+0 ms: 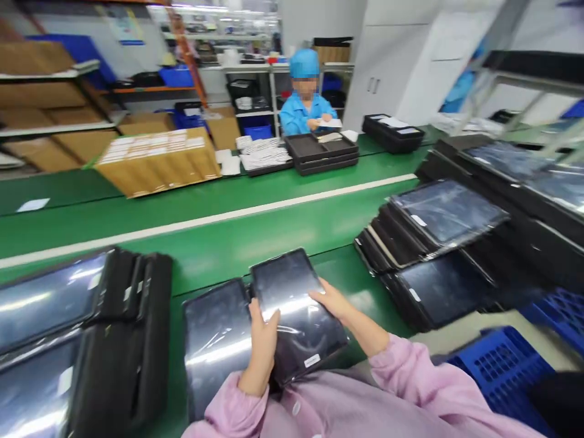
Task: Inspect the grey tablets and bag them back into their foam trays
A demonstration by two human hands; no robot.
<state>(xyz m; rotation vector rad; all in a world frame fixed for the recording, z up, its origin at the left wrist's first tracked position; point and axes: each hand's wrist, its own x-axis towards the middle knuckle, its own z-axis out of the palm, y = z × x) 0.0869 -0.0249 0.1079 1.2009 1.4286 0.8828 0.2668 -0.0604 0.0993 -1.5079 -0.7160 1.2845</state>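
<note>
Between my two hands is a dark, glossy tablet-like panel (292, 304) in clear plastic film, with a small white label (312, 361) at its near end. My left hand (264, 334) grips its left edge, thumb on top. On the opposite edge my right hand (332, 300) is closed around the side, its underside fingers hidden. A second wrapped panel (218, 347) lies just left of the held one, on the green work surface; my left forearm partly covers it.
At left stand black trays (123, 359) carrying wrapped panels. More stacked trays with panels (451, 210) rise at right, above a blue crate (502, 365). Across the green bench (219, 243), a co-worker in blue (303, 109) holds a white sheet beside black trays (323, 159) and a carton (159, 164).
</note>
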